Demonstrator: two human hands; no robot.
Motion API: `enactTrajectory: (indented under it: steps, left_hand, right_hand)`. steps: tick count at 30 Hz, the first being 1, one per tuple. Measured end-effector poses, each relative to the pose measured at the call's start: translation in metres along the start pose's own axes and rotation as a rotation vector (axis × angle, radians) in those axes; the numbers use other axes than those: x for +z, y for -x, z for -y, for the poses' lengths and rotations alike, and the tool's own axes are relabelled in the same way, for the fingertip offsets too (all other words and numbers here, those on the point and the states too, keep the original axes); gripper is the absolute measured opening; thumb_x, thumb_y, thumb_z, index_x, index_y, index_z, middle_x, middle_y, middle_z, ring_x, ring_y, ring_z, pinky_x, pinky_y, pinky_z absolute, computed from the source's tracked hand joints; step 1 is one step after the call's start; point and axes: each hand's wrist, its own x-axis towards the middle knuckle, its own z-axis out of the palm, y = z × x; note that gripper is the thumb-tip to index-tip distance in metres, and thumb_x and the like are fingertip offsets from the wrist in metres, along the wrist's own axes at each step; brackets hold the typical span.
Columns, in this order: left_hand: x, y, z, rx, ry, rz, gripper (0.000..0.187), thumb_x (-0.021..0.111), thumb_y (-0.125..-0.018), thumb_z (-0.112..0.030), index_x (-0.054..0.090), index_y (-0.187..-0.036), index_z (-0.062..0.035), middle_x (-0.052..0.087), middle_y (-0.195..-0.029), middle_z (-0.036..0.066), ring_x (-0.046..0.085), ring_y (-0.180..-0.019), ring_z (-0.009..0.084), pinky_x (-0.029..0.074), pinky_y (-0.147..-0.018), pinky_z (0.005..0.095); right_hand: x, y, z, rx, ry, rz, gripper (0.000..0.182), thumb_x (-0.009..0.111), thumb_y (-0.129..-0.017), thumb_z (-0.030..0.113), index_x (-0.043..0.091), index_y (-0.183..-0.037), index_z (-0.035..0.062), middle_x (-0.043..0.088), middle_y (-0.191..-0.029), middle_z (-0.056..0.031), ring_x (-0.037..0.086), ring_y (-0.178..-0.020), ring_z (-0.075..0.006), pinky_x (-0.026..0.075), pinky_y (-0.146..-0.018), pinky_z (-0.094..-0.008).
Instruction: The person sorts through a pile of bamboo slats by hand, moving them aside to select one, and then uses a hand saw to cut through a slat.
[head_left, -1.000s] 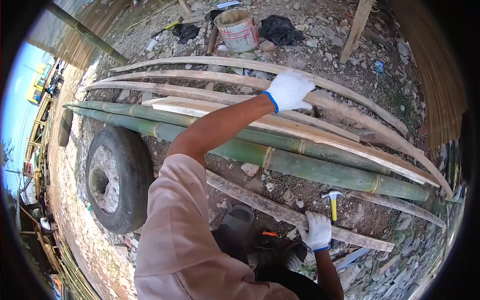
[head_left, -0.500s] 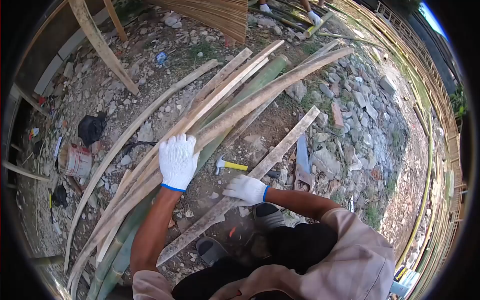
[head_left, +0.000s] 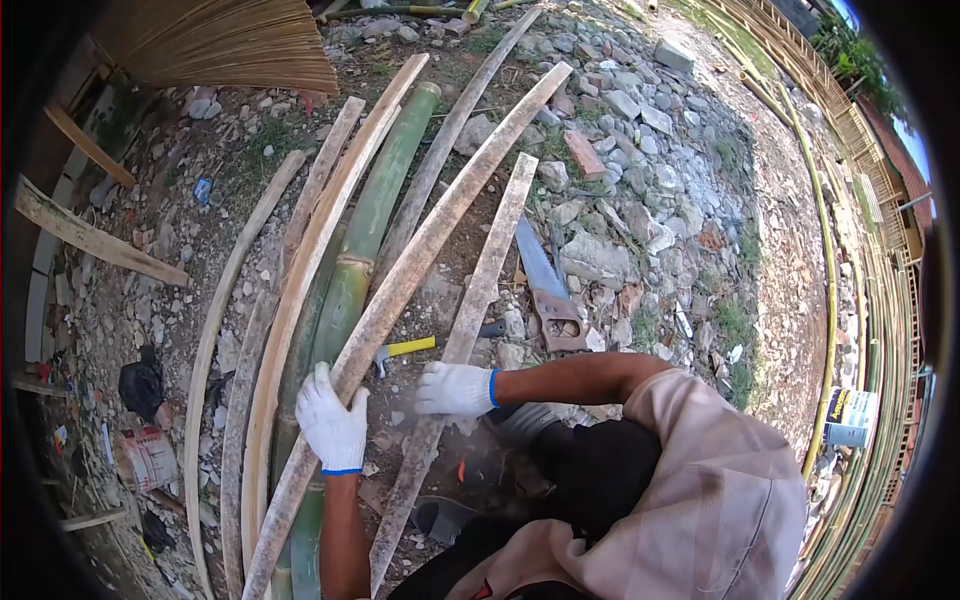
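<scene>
My left hand [head_left: 333, 425], in a white glove with a blue cuff, grips a long weathered wooden plank [head_left: 440, 230] with thumb and fingers on its two sides. The plank slants across a thick green bamboo pole [head_left: 370, 215]. My right hand [head_left: 455, 390], gloved the same way, is closed over a second wooden plank [head_left: 487, 262] that lies nearer my feet. A hammer [head_left: 408, 347] with a yellow and black handle lies under the second plank. Right of it, a handsaw [head_left: 550, 295] rests on the ground.
More planks [head_left: 320, 230] lie left of the bamboo. Stones and rubble [head_left: 600, 255] cover the ground at right, with a red brick [head_left: 584, 155]. A bucket [head_left: 148, 460] and a black bag [head_left: 145, 385] are at left. Bamboo poles [head_left: 870, 400] line the far right.
My view has turned to the right. My left hand has shifted its plank right, away from the other planks and closer to the second plank. My right hand stays on its plank.
</scene>
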Motion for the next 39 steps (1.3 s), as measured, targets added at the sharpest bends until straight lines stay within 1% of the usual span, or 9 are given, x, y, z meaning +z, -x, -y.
enactTrajectory:
  steps: [2,7,11,16,23,26,33,35,39]
  left_hand:
    - [-0.008,0.009,0.011,-0.138,0.048,0.108,0.079,0.089,-0.077,-0.034,0.05,-0.141,-0.0076,0.061,-0.12,0.017,0.059,-0.111,0.0381,0.049,-0.096,0.0486]
    - [-0.01,0.006,0.024,-0.001,-0.074,0.179,0.068,0.08,-0.084,-0.05,0.059,-0.132,-0.0053,0.062,-0.11,0.017,0.06,-0.103,0.0389,0.051,-0.088,0.0495]
    - [-0.025,-0.01,0.036,0.07,0.023,0.195,0.066,0.079,-0.085,-0.048,0.061,-0.128,-0.0013,0.063,-0.107,0.018,0.062,-0.101,0.0407,0.051,-0.088,0.0494]
    - [-0.051,-0.041,0.062,-0.08,0.508,0.613,0.06,0.072,-0.092,-0.035,0.063,-0.133,0.0074,0.069,-0.12,0.025,0.067,-0.114,0.0401,0.051,-0.1,0.0429]
    - [-0.04,-0.045,0.079,-0.143,0.587,0.684,0.065,0.069,-0.095,-0.034,0.058,-0.141,0.0114,0.067,-0.134,0.027,0.064,-0.127,0.035,0.047,-0.11,0.0396]
    - [-0.055,-0.054,0.075,-0.331,0.734,0.843,0.055,0.063,-0.103,-0.032,0.06,-0.143,0.0061,0.073,-0.111,0.009,0.066,-0.098,0.0152,0.053,-0.087,0.0302]
    - [-0.047,-0.048,0.083,-0.35,0.779,0.803,0.055,0.059,-0.105,-0.035,0.061,-0.142,0.0051,0.072,-0.106,0.006,0.062,-0.089,0.0115,0.052,-0.081,0.0285]
    - [-0.041,-0.048,0.089,-0.189,0.674,0.716,0.056,0.059,-0.105,-0.036,0.061,-0.142,0.0055,0.074,-0.107,0.008,0.065,-0.09,0.0144,0.053,-0.083,0.0316]
    - [-0.049,-0.047,0.083,-0.221,0.628,0.71,0.06,0.059,-0.102,-0.047,0.065,-0.138,0.0005,0.076,-0.115,0.014,0.07,-0.106,0.0217,0.052,-0.096,0.036]
  right_hand:
    - [-0.005,0.0,0.004,0.027,-0.011,0.028,0.053,0.082,-0.076,0.032,0.063,-0.123,0.0147,0.065,-0.113,-0.0054,0.06,-0.114,-0.028,0.044,-0.1,-0.0463]
    - [-0.03,0.023,0.003,0.013,-0.043,0.043,0.06,0.084,-0.074,0.032,0.063,-0.127,0.0141,0.064,-0.118,-0.0081,0.06,-0.115,-0.031,0.044,-0.1,-0.049]
    - [-0.053,0.037,0.003,0.017,-0.068,-0.026,0.061,0.084,-0.074,0.032,0.063,-0.129,0.0132,0.063,-0.12,-0.0103,0.059,-0.115,-0.0334,0.044,-0.101,-0.0503]
    - [-0.058,0.044,0.009,0.131,-0.124,0.013,0.065,0.084,-0.075,0.032,0.062,-0.134,0.0138,0.064,-0.121,-0.0106,0.059,-0.115,-0.0367,0.044,-0.101,-0.0508]
    - [-0.044,0.04,0.019,0.213,-0.175,0.053,0.067,0.083,-0.076,0.035,0.061,-0.136,0.0142,0.065,-0.118,-0.013,0.059,-0.115,-0.0372,0.047,-0.097,-0.0513]
    - [-0.042,0.033,0.023,0.206,-0.172,0.094,0.067,0.083,-0.076,0.036,0.062,-0.136,0.0144,0.065,-0.12,-0.0128,0.059,-0.118,-0.0372,0.047,-0.097,-0.0513]
    - [-0.032,0.028,0.029,0.188,-0.169,0.098,0.064,0.082,-0.081,0.039,0.059,-0.135,0.0137,0.064,-0.119,-0.0123,0.059,-0.117,-0.0368,0.047,-0.097,-0.0507]
    - [-0.033,0.029,0.029,0.174,-0.185,0.075,0.064,0.082,-0.08,0.038,0.06,-0.135,0.0125,0.065,-0.118,-0.0132,0.06,-0.115,-0.0372,0.047,-0.097,-0.0509]
    - [-0.038,0.028,0.033,0.136,-0.176,0.045,0.061,0.08,-0.082,0.036,0.062,-0.134,0.0097,0.066,-0.114,-0.0122,0.061,-0.112,-0.0361,0.047,-0.096,-0.0491]
